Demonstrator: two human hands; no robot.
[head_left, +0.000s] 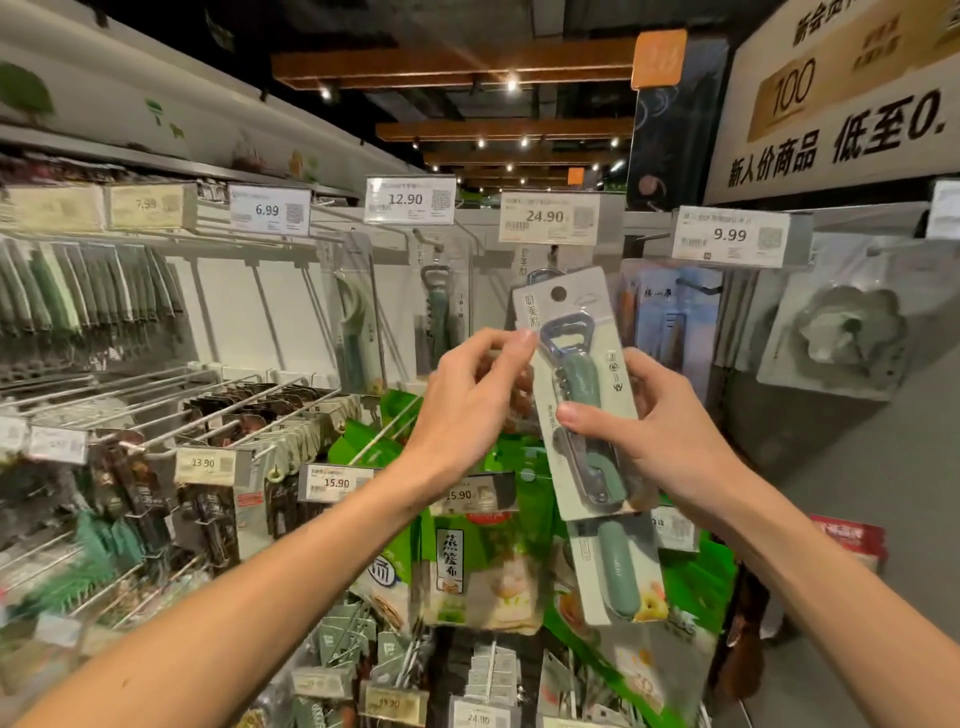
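A carded bottle opener (574, 384) with a green handle and metal head is held up in front of a shop display. My right hand (660, 431) grips the card's middle, thumb across the front and fingers behind its right edge. My left hand (467, 400) reaches to the card's upper left edge, its fingertips curled and touching or pinching that edge. A second carded tool (615, 566) with a green handle hangs just below the held card; whether my right hand also holds it is unclear.
Metal peg hooks (249, 405) carry packaged kitchen tools on the left. Price tags (545, 217) line the rail above, with more carded openers (439, 312) behind. Green packets (483, 566) hang below. A grey panel holding a packaged item (852, 332) stands to the right.
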